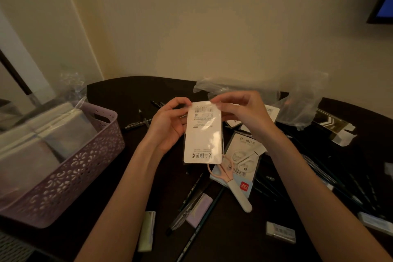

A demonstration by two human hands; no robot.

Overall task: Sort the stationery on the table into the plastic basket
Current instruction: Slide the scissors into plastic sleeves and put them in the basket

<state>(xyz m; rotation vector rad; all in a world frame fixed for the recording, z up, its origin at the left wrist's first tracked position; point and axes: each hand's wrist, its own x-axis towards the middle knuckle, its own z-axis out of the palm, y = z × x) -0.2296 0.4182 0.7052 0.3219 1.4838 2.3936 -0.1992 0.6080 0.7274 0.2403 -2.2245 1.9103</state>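
Observation:
I hold a white card pack (202, 134) upright above the dark table (131, 91), its printed back with barcodes facing me. My left hand (168, 125) grips its left edge, fingers curled behind it. My right hand (240, 112) pinches its top right corner. Pink-handled scissors (231, 183) lie just below the pack on another packaged pair of scissors (244, 155). The lilac plastic basket (85, 161) stands at the left with wrapped notebooks (42, 134) inside.
Loose pens and pencils (191, 198) and several erasers (280, 232) lie scattered on the near and right parts of the table. Crumpled clear plastic bags (297, 100) sit at the back right. More pens (140, 121) lie behind my left hand.

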